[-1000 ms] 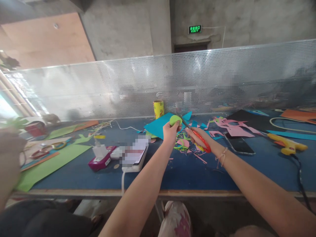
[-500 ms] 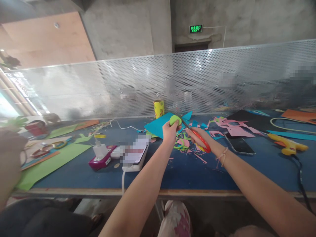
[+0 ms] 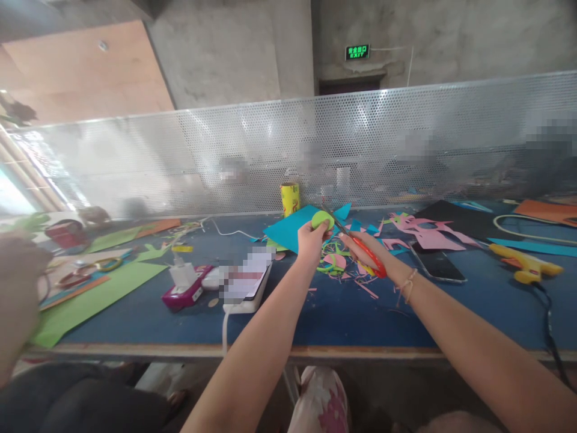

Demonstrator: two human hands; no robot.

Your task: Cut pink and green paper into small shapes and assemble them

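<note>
Between the fingers of my left hand (image 3: pixel 312 239) is a small round piece of lime-green paper (image 3: pixel 321 219), held up over the table. My right hand (image 3: pixel 367 245) is closed round the handles of a pair of red-handled scissors (image 3: pixel 370 255). Their blades point up and to the left, at the right edge of the green piece. Whether the blades touch the paper is hard to tell. Under and behind my hands lie a blue paper sheet (image 3: pixel 288 225) and a heap of pink and green paper scraps (image 3: pixel 336 263).
A yellow can (image 3: pixel 291 199) stands by the perforated metal screen (image 3: pixel 252 150). To the right lie a black phone (image 3: pixel 437 262) and a yellow glue gun (image 3: pixel 525 261). Leftward are a purple power strip (image 3: pixel 184 291), a phone on a white box (image 3: pixel 247 288), green paper (image 3: pixel 103 294) and another person's blurred arm (image 3: pixel 20 288).
The green piece and my left fingers have shifted very slightly to the right. The scissors' blades have changed angle a little. At the far left, the other person's arm has moved.
</note>
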